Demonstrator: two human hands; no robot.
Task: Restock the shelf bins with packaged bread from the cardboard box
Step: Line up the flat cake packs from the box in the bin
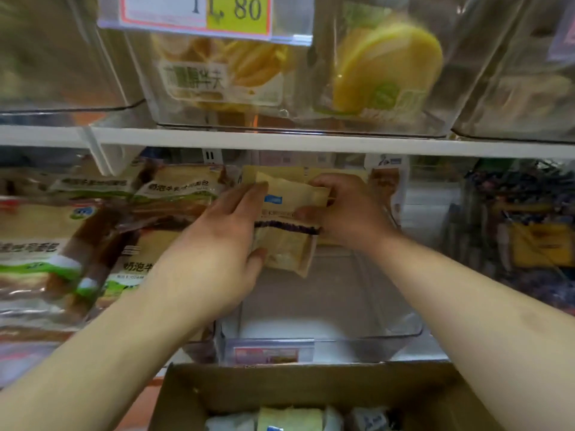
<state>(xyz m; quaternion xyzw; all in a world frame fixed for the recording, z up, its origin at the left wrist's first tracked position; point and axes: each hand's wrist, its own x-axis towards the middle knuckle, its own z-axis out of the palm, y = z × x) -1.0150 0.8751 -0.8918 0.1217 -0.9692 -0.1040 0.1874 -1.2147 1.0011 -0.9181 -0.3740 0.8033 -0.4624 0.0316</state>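
Both hands hold one packaged sandwich bread [291, 225], a tan wrapper with a dark purple filling stripe and a small blue label, upright over the back half of the clear plastic bin [401, 332] on the lower shelf; the left hand [217, 241] grips its left edge, fingers laid over the top corner and thumb curled under the lower corner; the right hand [345, 209] grips its right side, fingers curled over the top edge and thumb pressed on the front; more packs of the same tan kind stand just behind it at the back of that bin, whose front half shows its bare floor; a small price label [267, 353] is clipped to the bin's front wall; just left of the bin lie larger bagged loaves with green and white labels [62, 244]; right of the bin sit dark blue and yellow packets [535, 231], too blurred to name; above the bin, past the white shelf edge [280, 140], upper bins hold yellow sliced cakes [385, 66] under a yellow price tag [193, 10]; below the bin the open cardboard box [311, 387] shows a few wrapped breads [289, 419] inside.
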